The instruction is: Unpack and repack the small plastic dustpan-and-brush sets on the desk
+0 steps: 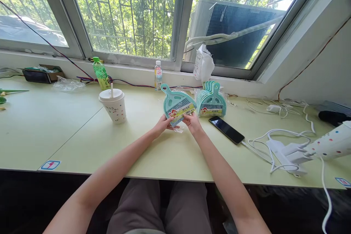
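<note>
A small teal dustpan-and-brush set (174,99) with a yellow printed label is tilted up above the table, its handle pointing to the upper left. My left hand (162,125) grips its lower left edge, fingers partly behind it. On the lower right edge, the thumb and fingers of my right hand (193,123) pinch the same set. A bit of clear wrapping hangs below it. Just right of it stands a row of several matching dustpan sets (212,99), packed one behind another.
A lidded paper cup (113,106) with a straw stands to the left. Behind are a green-capped bottle (101,74) and a small white-capped bottle (158,76). At right lie a phone (227,129), a power strip (285,158) and tangled white cables. The table's edge (170,179) runs above my lap.
</note>
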`<action>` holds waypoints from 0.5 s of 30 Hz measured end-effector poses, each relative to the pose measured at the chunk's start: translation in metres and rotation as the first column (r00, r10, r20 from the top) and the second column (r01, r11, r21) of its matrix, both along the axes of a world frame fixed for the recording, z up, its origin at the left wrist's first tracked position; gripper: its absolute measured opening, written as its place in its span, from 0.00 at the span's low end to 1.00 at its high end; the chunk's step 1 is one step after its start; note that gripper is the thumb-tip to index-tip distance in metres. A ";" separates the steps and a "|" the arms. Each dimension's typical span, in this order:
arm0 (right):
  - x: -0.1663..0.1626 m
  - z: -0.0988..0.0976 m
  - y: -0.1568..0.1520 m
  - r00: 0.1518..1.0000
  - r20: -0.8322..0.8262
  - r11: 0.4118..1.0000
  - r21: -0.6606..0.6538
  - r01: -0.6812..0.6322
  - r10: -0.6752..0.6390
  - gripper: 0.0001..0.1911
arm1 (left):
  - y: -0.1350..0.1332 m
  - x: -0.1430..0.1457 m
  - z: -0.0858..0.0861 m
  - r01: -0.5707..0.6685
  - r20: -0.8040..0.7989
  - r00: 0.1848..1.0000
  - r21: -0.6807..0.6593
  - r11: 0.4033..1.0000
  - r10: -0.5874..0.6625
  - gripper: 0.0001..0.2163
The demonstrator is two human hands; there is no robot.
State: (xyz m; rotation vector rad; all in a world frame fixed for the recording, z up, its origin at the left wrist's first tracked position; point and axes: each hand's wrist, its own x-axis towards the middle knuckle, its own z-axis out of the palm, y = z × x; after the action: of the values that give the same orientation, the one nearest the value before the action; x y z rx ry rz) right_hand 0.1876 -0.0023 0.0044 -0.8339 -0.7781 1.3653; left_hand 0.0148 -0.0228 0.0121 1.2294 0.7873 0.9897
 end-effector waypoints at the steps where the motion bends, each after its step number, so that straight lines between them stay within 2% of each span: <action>1: 0.000 0.000 0.000 1.000 0.003 1.000 -0.001 -0.004 0.004 0.19 | 0.000 0.000 0.000 -0.002 0.001 1.000 0.004 1.000 0.002 0.26; 7: -0.001 0.000 -0.001 1.000 0.009 1.000 -0.015 -0.015 0.015 0.17 | -0.002 0.000 0.003 -0.038 -0.044 0.998 0.026 0.999 0.040 0.23; 15: -0.003 -0.002 0.001 1.000 0.019 1.000 0.006 -0.007 0.007 0.16 | 0.001 0.000 0.000 -0.026 -0.033 0.999 0.054 0.998 0.028 0.24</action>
State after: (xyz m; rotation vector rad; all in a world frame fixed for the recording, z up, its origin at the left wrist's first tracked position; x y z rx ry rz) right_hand 0.1848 -0.0016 0.0020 -0.8413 -0.7998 1.3628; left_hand 0.0146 -0.0215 0.0121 1.2871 0.8095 1.0200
